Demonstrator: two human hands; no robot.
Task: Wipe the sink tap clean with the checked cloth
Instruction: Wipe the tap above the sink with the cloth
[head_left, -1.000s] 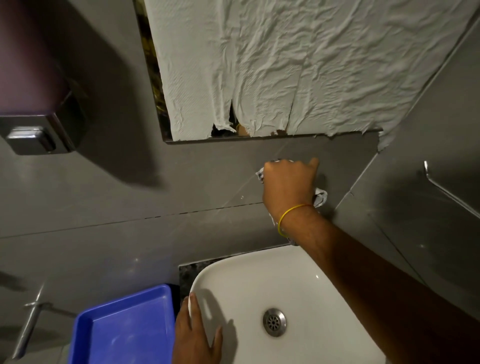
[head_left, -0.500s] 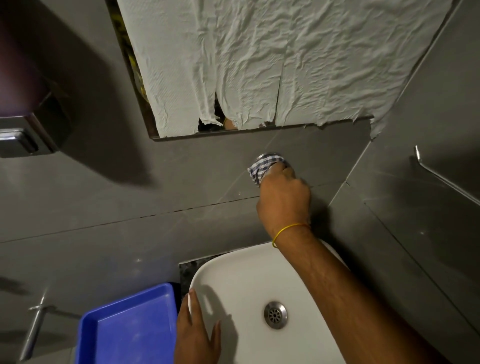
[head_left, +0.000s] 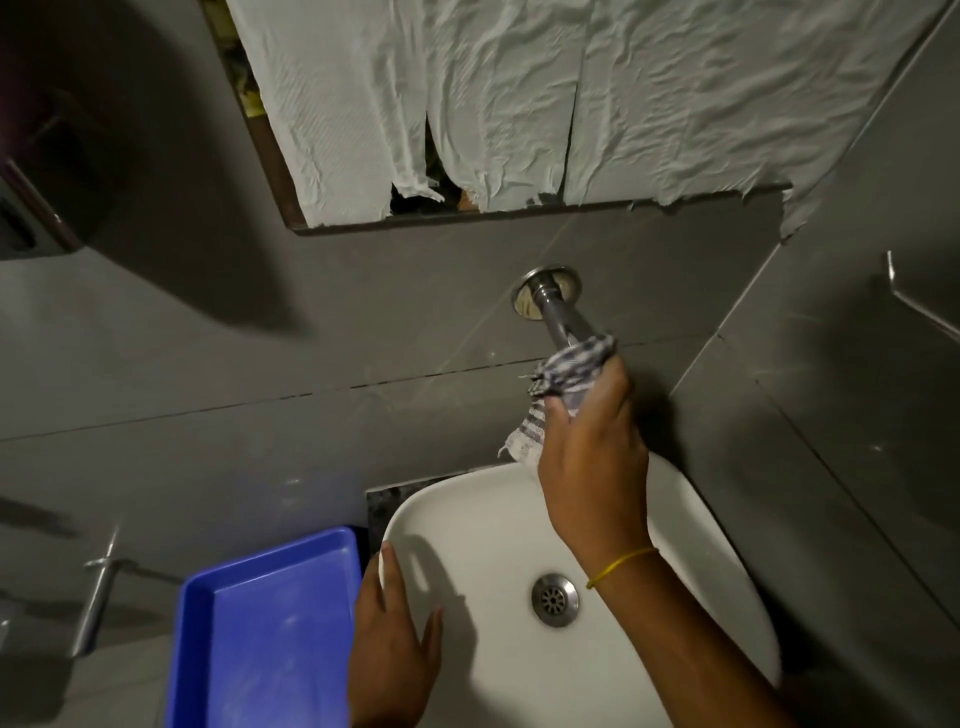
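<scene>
We find no readable text, label, brand, number or sign anywhere in view.
</scene>
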